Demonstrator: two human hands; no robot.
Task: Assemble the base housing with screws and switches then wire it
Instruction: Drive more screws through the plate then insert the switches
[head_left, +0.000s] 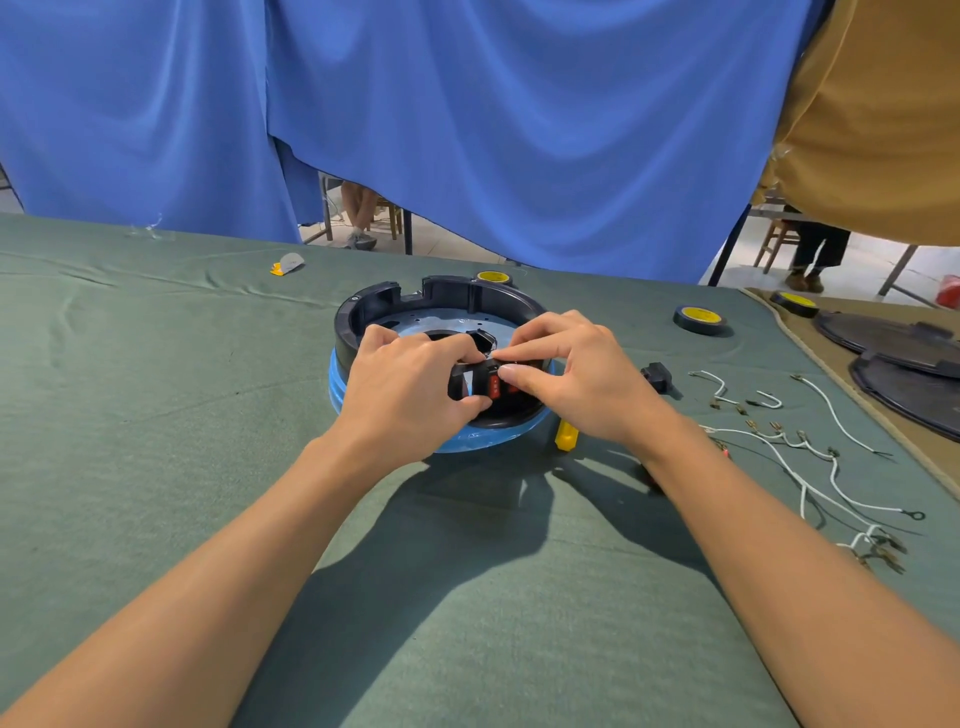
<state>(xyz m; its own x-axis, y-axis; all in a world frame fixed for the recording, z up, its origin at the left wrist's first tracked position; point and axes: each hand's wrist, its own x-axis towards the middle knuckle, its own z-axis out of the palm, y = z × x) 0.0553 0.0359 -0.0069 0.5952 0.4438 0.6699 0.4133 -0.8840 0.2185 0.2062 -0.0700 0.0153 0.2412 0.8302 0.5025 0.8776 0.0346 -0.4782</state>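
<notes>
Nearest the camera, both bare forearms reached forward over the green cloth table (156, 415), and the hands met at the near wall of the base housing (447, 293), which sat about mid-table on a blue ring. The left hand (410, 387) gripped that wall, fingers curled over the rim and thumb tucked against its outer face. The right hand (576, 374) pinched the red switch (494, 387) where it sat in the wall's opening, thumb on its face and forefinger curled over the rim above. The housing looked like rigid moulded plastic, light enough to slide, so bracing it by the rim beside the opening seemed sensible. The small switch probably snaps in under a square push on its frame, not its rocker. A yellow tool handle (565, 435) lay just beside the housing, with white wires (831, 467) and a loose black switch (657, 375) to the right. Farther off lay a tape roll (700, 319), with the blue curtain (519, 130) behind.
</notes>
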